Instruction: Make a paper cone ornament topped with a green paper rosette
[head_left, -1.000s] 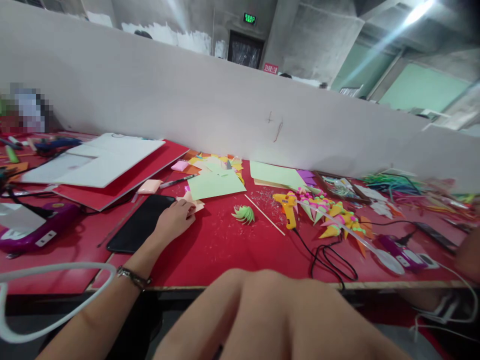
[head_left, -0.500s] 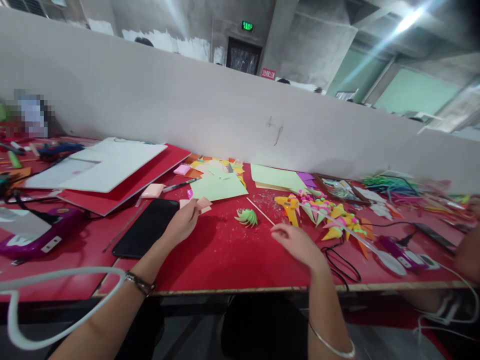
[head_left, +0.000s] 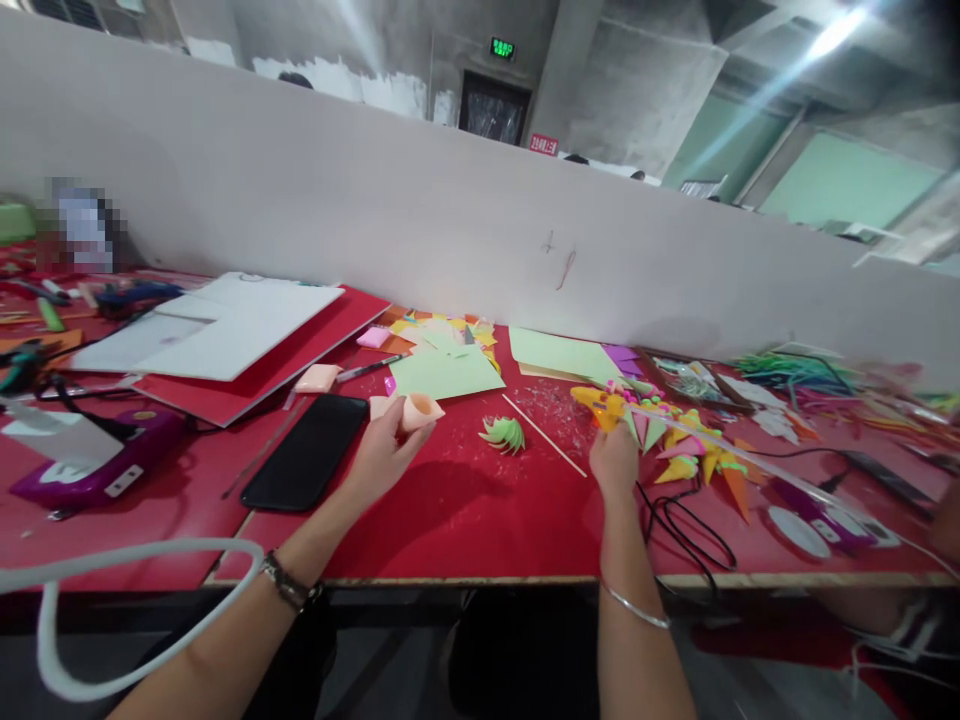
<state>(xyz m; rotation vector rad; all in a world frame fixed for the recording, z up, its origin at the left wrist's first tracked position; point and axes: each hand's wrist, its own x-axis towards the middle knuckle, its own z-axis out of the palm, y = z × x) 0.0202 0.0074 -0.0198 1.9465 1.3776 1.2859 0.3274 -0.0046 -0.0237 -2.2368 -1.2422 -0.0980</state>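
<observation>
My left hand (head_left: 388, 447) pinches a curled strip of peach paper (head_left: 421, 408), its rolled end facing up. In my right hand (head_left: 615, 458) is the handle of a yellow hot glue gun (head_left: 600, 405), a clear glue stick trailing from its back. Between the hands a green curled paper piece (head_left: 502, 434) sits on the red table. A thin wooden stick (head_left: 546, 436) lies beside it. Close to my left wrist rests a black phone (head_left: 304, 455).
Yellow and pink paper cones (head_left: 694, 445) lie right of the glue gun, near a black cable (head_left: 686, 530). Green paper sheets (head_left: 450, 372) are behind. White boards (head_left: 247, 325) and a purple power strip (head_left: 97, 458) stand left. A white ring-shaped frame (head_left: 150, 552) crosses the lower left.
My right hand has left the wooden stick, moved right and taken hold of the glue gun, which is now raised and turned. The peach paper in my left hand now shows a rolled end.
</observation>
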